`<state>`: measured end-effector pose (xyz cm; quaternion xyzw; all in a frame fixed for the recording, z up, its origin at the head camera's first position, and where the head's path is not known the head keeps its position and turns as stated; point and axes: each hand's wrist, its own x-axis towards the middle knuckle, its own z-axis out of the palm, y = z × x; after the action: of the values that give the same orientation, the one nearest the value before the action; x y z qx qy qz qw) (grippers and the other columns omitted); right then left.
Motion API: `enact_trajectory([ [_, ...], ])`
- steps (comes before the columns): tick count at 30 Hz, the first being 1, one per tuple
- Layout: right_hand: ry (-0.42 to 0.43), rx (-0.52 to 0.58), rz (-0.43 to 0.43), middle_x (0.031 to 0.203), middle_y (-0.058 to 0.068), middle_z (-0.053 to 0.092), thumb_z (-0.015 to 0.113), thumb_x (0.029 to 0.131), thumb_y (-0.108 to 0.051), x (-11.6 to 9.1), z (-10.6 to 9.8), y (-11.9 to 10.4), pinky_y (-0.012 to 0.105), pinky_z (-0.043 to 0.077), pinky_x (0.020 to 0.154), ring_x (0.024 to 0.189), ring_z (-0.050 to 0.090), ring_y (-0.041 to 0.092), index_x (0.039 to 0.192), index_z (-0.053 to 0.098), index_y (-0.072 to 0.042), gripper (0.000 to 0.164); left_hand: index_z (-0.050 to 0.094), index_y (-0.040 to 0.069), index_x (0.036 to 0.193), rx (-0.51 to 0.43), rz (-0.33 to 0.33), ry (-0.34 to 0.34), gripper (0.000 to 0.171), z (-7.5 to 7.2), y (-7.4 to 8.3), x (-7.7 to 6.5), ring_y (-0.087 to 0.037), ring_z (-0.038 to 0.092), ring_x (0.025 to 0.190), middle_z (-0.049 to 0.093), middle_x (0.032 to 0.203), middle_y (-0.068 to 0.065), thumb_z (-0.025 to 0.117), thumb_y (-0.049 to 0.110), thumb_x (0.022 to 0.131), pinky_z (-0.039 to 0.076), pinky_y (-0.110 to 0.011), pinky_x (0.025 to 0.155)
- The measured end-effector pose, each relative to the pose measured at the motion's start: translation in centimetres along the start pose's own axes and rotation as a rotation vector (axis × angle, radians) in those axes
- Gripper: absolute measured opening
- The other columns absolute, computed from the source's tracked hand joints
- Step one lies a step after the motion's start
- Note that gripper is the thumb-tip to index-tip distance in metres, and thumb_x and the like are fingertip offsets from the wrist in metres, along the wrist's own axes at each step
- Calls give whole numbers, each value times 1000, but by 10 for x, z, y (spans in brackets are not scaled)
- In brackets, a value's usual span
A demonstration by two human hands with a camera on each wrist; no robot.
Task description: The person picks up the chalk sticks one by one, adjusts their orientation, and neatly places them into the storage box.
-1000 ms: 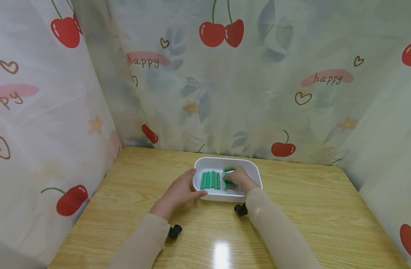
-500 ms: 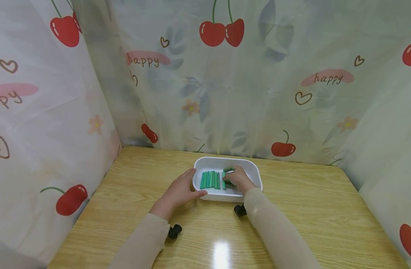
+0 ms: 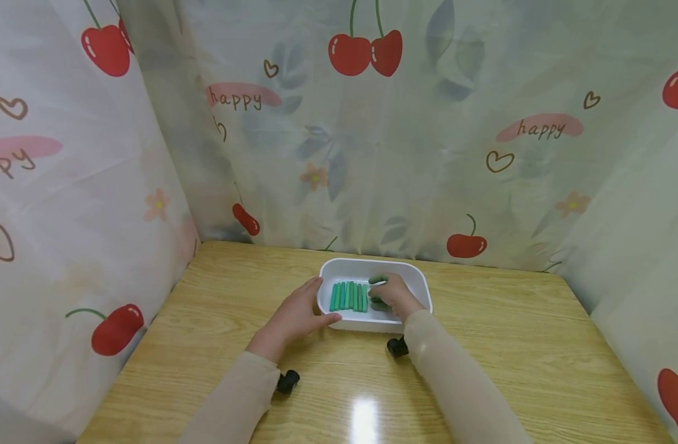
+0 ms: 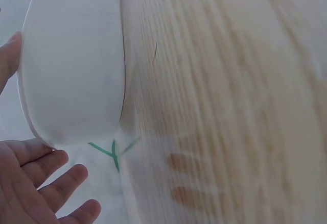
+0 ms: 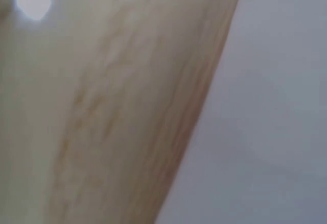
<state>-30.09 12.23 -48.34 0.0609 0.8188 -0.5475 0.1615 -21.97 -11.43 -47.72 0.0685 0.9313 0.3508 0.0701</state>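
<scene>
A white oblong tray [image 3: 383,324] stands near the back of the table. Inside, several slim green sticks [image 3: 347,296] in shades of green lie side by side in a row at the left. My left hand [image 3: 299,311] holds the tray's left end, thumb on the near rim and fingers at the far corner; its thumb and fingers also show in the left wrist view around the tray's corner. My right hand [image 3: 393,295] is down inside the tray, fingers bent, tips close to the row's right end. Darker green shows beside those fingers; I cannot tell whether they hold a stick.
The tray stands on a wood-grain table [image 3: 339,382]. A printed cloth curtain [image 3: 372,154] rises just behind it and along both sides. Small black devices hang at both wrists. The right wrist view has only the table's surface and a pale plain area.
A green stick that stood apart at my right fingertips now lies against the row's right end. My right hand stays in nearly the same place; the left hand and the tray have not moved.
</scene>
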Motion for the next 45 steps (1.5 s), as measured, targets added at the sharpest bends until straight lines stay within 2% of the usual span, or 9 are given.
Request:
enact_trajectory([
  [7, -14, 9, -30, 103, 15, 66, 68, 86, 4, -6, -5, -5, 31, 57, 73, 74, 64, 17, 120, 63, 7, 34, 25, 16, 160, 5, 9, 0, 107, 0, 0, 0, -28, 25, 150, 25, 165, -2, 75, 64, 79, 28, -50, 118],
  [14, -72, 73, -9, 111, 18, 63, 67, 90, 3, -15, -11, -11, 34, 58, 80, 82, 65, 20, 122, 61, 8, 34, 26, 15, 160, -1, 17, 5, 105, 0, 0, 0, -28, 25, 150, 25, 164, -2, 76, 62, 80, 27, -49, 119],
  [18, -81, 38, -23, 114, 18, 63, 66, 91, 0, -20, -17, -15, 35, 58, 83, 88, 66, 23, 125, 61, 7, 35, 26, 15, 160, -5, 15, 4, 105, -1, 0, -1, -28, 25, 150, 25, 164, -2, 76, 62, 80, 27, -49, 119],
  [25, -87, -38, -74, 113, 17, 63, 66, 93, -4, -32, -27, -20, 37, 58, 82, 88, 66, 23, 127, 60, 8, 37, 26, 15, 160, -14, 7, 2, 106, -2, 2, -1, -28, 25, 150, 25, 165, -2, 76, 62, 80, 28, -51, 118],
  [36, -69, -29, -103, 112, 18, 63, 66, 94, -6, -51, -44, -19, 37, 59, 81, 92, 65, 28, 127, 58, 8, 36, 25, 17, 160, -12, 5, 6, 107, 0, 1, -1, -28, 24, 150, 24, 165, 0, 76, 64, 79, 28, -51, 118],
  [45, -75, -28, -160, 120, 23, 60, 63, 97, -8, -76, -63, -16, 41, 59, 84, 107, 62, 40, 128, 56, 9, 35, 24, 17, 161, -4, 6, 0, 107, 0, 3, -1, -28, 24, 150, 23, 165, -1, 75, 64, 79, 28, -51, 118],
])
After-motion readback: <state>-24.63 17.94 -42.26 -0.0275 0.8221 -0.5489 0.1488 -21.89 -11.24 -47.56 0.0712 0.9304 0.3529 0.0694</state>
